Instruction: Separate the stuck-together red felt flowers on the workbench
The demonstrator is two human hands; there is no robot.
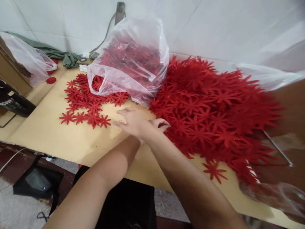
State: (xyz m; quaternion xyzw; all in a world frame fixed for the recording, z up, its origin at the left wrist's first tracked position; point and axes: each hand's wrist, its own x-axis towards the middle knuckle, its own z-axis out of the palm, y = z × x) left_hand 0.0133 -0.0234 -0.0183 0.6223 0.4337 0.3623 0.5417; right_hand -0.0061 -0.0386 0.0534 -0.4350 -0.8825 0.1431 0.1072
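Observation:
My forearms cross over the table. My right hand (131,121) reaches to the left, fingers apart and holding nothing, just above the bare brown paper and near a small group of red felt flowers (94,118). Behind my right wrist, my left hand (160,123) points right at the edge of a large heap of red felt flowers (209,101). Its thumb and finger curl together; whatever may be between them does not show, and the rest of that hand is hidden. One loose red flower (214,171) lies at the near edge of the heap.
A clear plastic bag (140,70) of red flowers stands against the tiled wall. Brown paper (54,130) covers the table. At left are a black cylindrical object (16,98), another plastic bag (30,60) and green cloth (70,59). A cardboard box (290,127) stands at right.

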